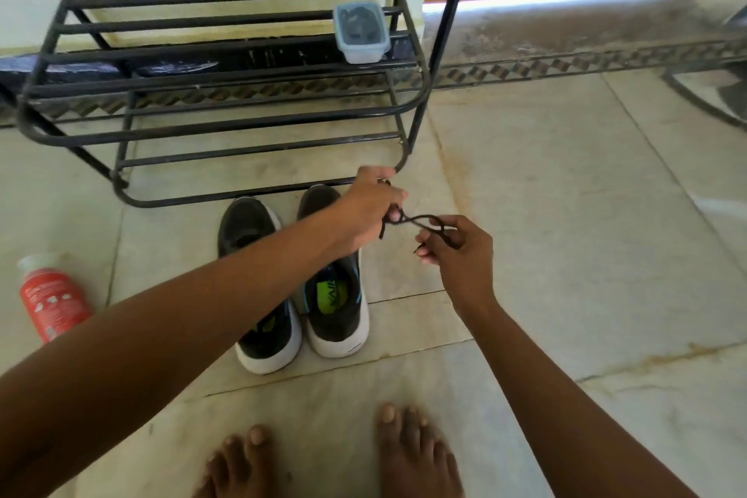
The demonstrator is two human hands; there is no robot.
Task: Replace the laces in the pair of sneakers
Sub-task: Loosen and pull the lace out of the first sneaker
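Two black sneakers with white soles stand side by side on the floor, toes toward the rack: the left sneaker [258, 295] and the right sneaker [335, 295], whose green insole shows. A bunched black lace [420, 220] hangs in the air just above and right of the right sneaker. My left hand [368, 210] pinches one end of the lace. My right hand [461, 251] pinches the other part, with a lace tip poking out below its fingers. My left forearm covers part of both sneakers.
A black metal shoe rack [226, 121] stands just behind the sneakers. A small clear lidded box [361, 32] sits on its shelf. A red bottle [50, 295] lies on the floor at left. My bare feet [335, 457] are at the bottom edge.
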